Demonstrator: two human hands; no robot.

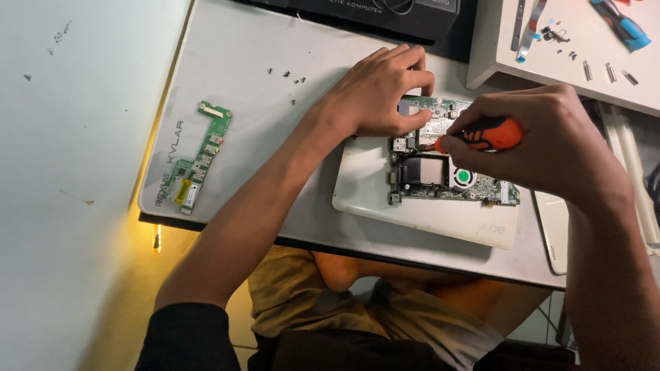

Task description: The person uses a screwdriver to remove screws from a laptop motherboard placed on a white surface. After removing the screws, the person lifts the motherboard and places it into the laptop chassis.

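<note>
A green laptop mainboard (474,184) with a round fan lies on a white laptop shell (419,209) on the grey work mat (247,103). My left hand (378,93) presses down on the board's upper left part, fingers spread over it. My right hand (543,141) grips an orange-and-black screwdriver (485,134), its tip pointing left at the board near my left fingers. The tip itself is hidden between the hands.
A long narrow green daughterboard (201,158) lies on the mat's left side. Several small loose screws (289,75) sit near the mat's top. A white tray (577,75) at upper right holds a blue tool (625,27), ribbon cables and small metal parts. A black device (385,14) lies at the back.
</note>
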